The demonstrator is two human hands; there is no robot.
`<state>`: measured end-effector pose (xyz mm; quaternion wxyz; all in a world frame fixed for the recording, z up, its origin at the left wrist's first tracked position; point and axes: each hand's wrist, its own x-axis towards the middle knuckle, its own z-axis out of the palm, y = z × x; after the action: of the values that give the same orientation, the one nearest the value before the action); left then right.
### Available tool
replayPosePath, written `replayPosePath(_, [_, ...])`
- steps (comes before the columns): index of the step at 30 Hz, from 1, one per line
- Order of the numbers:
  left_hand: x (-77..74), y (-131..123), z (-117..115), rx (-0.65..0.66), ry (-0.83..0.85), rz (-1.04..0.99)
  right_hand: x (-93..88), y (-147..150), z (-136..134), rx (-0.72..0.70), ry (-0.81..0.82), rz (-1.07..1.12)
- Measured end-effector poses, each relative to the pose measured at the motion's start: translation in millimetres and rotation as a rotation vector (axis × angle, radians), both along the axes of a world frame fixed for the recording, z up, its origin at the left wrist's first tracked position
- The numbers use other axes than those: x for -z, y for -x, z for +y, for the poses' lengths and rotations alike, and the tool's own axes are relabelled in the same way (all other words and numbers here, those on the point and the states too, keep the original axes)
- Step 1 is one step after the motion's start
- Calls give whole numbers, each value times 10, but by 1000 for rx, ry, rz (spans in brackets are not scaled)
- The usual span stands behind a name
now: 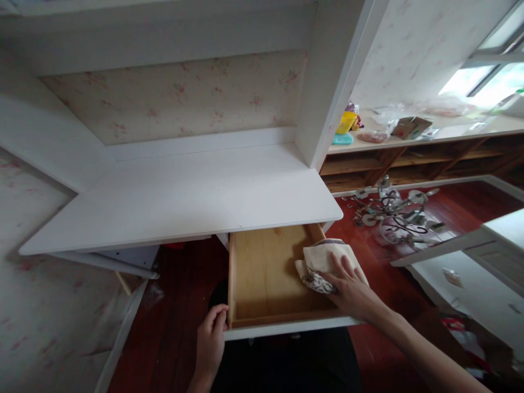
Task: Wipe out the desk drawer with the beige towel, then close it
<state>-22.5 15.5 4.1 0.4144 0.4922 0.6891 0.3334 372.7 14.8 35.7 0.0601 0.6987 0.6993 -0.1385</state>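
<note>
White rectangular desk [196, 191], hutch above. One shallow pale-wood drawer [266, 267] with white front, pulled out beneath the desk's right part. One folded cream cloth [323, 255] with dark-patterned underside, lying over the drawer's right side wall. Right hand [347, 284]: grasping the cloth, fingers spread across its top. Left hand [213, 327]: fingers curled, grasping the drawer's front left corner. Dark-red wooden floor [176, 305] below.
</note>
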Motion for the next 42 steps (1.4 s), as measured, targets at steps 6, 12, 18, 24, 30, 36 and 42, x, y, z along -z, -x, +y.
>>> replayPosePath(6, [52, -4, 10, -27, -5, -16, 22, -25, 273, -58, -91, -37])
replayPosePath(12, [53, 48, 29, 66, 28, 17, 57, 85, 421, -121, -99, -42])
replayPosePath(18, [-8, 59, -5, 155, 47, 64, 114, 160, 744, -182, -133, -57])
replayPosePath(24, [-19, 37, -27, 111, 41, 34, 232, 353, 1006, -316, -186, -21])
replayPosePath(30, [-66, 7, -17, 90, 63, 29, 316, 297, 1302, -349, -196, -74])
replayPosePath(36, [-86, -37, -20, 43, 46, 20, 365, 155, 1479, -374, -231, -147])
replayPosePath(42, [-89, -74, -37, 2, 44, -5, 302, 167, 1672, -350, -85, -146])
